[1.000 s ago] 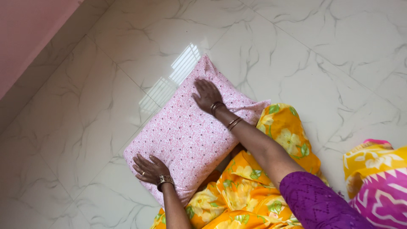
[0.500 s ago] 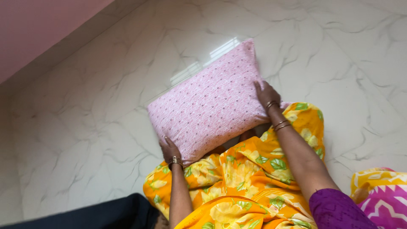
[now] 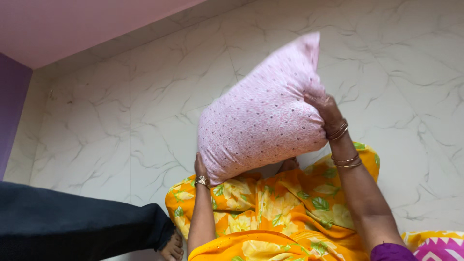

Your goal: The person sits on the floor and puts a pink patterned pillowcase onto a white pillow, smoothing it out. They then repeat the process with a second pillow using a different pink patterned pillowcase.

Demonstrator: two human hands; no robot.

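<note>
Lifted off the floor (image 3: 121, 121) now, the pillow (image 3: 263, 116) hangs tilted above her yellow lap. Right hand (image 3: 325, 107) pinches its upper edge; left hand (image 3: 200, 169) grips the lower corner.

Marble floor (image 3: 121, 106) is free to left and above, so hands can pass there. Dark trouser leg (image 3: 72, 222) w/ bare foot (image 3: 171, 249) blocks bottom left; yellow floral cloth (image 3: 280, 208) lies below.

My right hand (image 3: 325, 107) wears stacked gold bangles at the wrist; my left hand (image 3: 199, 166) a beaded bracelet. Purple sleeve, yellow floral sari (image 3: 285, 208) below both.
</note>
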